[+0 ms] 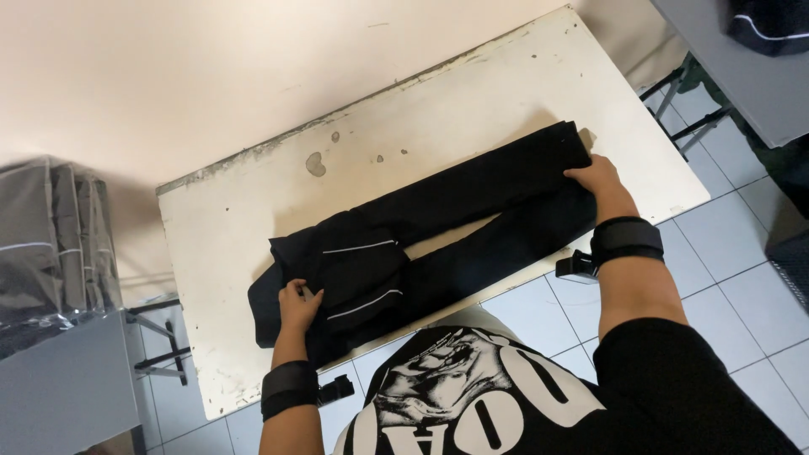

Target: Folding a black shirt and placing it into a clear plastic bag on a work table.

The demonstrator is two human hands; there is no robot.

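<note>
A pair of black trousers [472, 215] with thin white stripes lies spread along a worn white table [253, 194], its two legs stretching to the right. My left hand [299, 305] grips the waist end at the table's near left. At the far right, my right hand [600, 184] presses flat on the leg cuffs, fingers apart. Both wrists wear black bands.
Clear plastic bags of dark clothing [46, 236] are stacked on a grey surface at the left. Another grey table [742, 59] with a dark garment stands at the upper right. A pale wall lies behind; tiled floor [725, 261] runs below.
</note>
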